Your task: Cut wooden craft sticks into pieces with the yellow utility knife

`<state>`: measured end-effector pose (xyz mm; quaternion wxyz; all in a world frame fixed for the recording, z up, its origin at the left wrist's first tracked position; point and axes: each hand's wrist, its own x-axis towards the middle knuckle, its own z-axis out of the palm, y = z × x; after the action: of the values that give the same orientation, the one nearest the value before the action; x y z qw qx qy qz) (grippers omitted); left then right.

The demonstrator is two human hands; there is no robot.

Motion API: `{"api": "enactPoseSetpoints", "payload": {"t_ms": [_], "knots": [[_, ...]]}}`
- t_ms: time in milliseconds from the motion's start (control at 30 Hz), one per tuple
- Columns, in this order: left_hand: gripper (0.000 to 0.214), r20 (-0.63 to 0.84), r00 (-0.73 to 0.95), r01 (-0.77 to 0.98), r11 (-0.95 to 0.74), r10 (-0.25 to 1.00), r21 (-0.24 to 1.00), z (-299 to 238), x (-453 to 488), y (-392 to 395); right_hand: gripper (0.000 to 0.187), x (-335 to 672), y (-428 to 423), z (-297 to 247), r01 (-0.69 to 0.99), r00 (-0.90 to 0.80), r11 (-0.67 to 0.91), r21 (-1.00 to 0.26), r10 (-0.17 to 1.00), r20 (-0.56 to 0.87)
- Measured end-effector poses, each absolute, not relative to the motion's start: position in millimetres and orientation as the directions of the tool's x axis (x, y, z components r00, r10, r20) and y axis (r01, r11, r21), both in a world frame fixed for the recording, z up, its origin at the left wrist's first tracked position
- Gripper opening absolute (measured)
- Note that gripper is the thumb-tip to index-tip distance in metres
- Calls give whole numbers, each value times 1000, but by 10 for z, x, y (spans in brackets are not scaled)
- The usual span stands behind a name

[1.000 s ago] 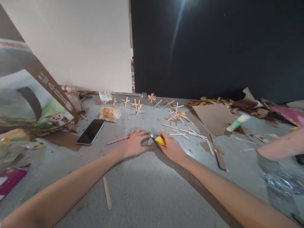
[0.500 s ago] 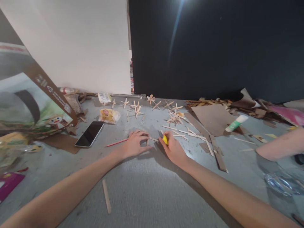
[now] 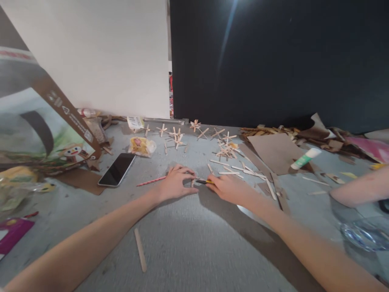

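Observation:
My left hand (image 3: 174, 183) rests on the table, with curved fingers and thumb closed about a small wooden craft stick (image 3: 192, 183). The fingers partly hide that stick. My right hand (image 3: 229, 187) is closed around what looks like a yellow and black utility knife (image 3: 209, 182). Its dark front end points left and reaches the stick by my left fingertips; whether it touches cannot be made out. A red patterned straw-like stick (image 3: 151, 181) lies left of my left hand. Just past my right hand are several loose craft sticks (image 3: 229, 173).
Crossed-stick pieces (image 3: 177, 136) stand toward the back. A phone (image 3: 117, 169) and a wrapped snack (image 3: 141, 146) lie left. On the right are cardboard (image 3: 273, 152), a glue stick (image 3: 306, 158) and another person's arm (image 3: 361, 184). One craft stick (image 3: 140, 250) lies in front.
My right hand has turned, so the knife's dark front end now points left at the stick in my left hand. My left hand keeps almost the same pose.

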<state>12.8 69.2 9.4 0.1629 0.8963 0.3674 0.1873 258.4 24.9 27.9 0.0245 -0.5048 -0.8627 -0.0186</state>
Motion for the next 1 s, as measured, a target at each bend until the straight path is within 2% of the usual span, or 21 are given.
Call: {"api": "enactPoseSetpoints", "payload": {"t_ms": [167,333,633,1000], "knots": [[39,159,671,596,-655,724,465,144,127,705,33,2449,171,309,889,-458,459,8,889,-15],[37,166,668,589,-652,725,478,170,134,688,40,2402,140,358,908,-407,413,76,910,-79],[37,167,666,597,-653,727,466,146,144,706,42,2350,165,389,908,-393,410,93,906,-156],[36,157,673,601,-659,722,453,125,145,746,40,2314,146,423,907,-383,403,122,910,-159]]}}
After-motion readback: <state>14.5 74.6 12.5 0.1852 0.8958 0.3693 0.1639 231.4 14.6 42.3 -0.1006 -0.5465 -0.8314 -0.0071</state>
